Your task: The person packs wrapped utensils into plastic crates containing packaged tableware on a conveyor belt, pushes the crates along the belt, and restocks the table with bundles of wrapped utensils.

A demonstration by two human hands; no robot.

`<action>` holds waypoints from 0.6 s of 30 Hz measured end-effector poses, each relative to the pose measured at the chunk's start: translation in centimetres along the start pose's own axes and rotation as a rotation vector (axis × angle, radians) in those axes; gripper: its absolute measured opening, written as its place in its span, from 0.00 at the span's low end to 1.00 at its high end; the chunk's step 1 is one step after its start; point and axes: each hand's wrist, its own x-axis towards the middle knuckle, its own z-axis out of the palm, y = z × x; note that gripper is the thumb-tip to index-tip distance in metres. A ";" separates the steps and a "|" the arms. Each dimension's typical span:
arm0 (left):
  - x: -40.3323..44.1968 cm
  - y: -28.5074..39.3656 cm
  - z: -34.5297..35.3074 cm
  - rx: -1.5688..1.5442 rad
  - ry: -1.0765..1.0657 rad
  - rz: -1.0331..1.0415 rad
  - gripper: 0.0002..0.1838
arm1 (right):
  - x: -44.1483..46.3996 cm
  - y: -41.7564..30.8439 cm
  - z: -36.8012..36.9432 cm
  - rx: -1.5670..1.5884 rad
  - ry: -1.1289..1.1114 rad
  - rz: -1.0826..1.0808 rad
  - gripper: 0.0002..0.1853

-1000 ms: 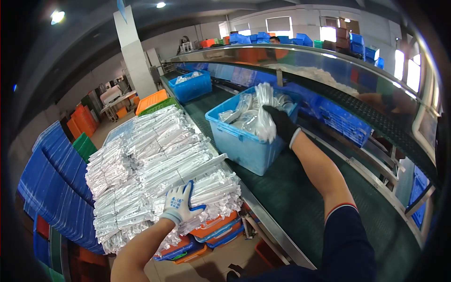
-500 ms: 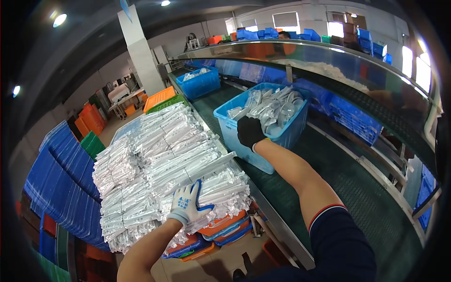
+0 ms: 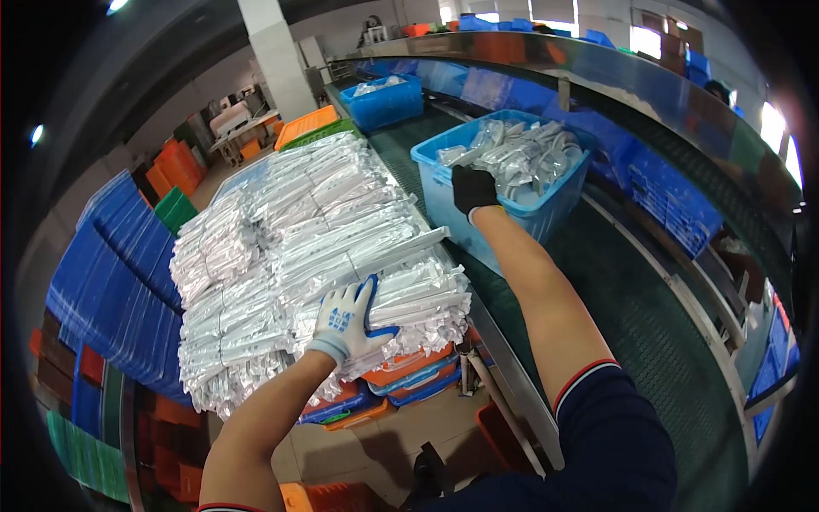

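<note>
My left hand (image 3: 345,320), in a white glove with blue fingertips and blue print, lies with fingers spread on bundles of flat silvery-white packets (image 3: 341,230). The bundles are tied with thin bands and piled high beside the conveyor. My right hand (image 3: 475,189), in a black glove, has its fingers curled over the near rim of a blue plastic bin (image 3: 465,226); the fingertips are partly hidden. Clear plastic bags with pale parts (image 3: 529,158) fill that bin, which stands on the green conveyor belt (image 3: 597,282).
Farther along the belt stands another blue bin (image 3: 384,104). Orange and green crates (image 3: 307,128) sit behind the packets, and stacked blue crates (image 3: 115,282) stand at the left. A metal-sided upper conveyor (image 3: 614,81) runs along the right. Colored crates (image 3: 418,375) support the pile.
The camera has tilted down, so everything sits higher in view and more floor shows. Both hands keep their places on the packets and the bin rim.
</note>
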 end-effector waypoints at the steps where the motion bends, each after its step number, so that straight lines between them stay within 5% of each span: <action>1: 0.0 0.2 -0.4 -0.002 -0.029 -0.020 0.57 | 0.0 0.0 -0.1 0.015 -0.005 0.002 0.07; 10: -0.6 -1.3 0.5 -0.031 0.026 0.018 0.56 | -9.6 6.1 -10.8 0.049 -0.038 -0.255 0.07; 18: -0.5 -1.1 0.4 -0.058 0.032 0.060 0.56 | -18.3 8.5 -24.4 -0.019 -0.148 -0.243 0.24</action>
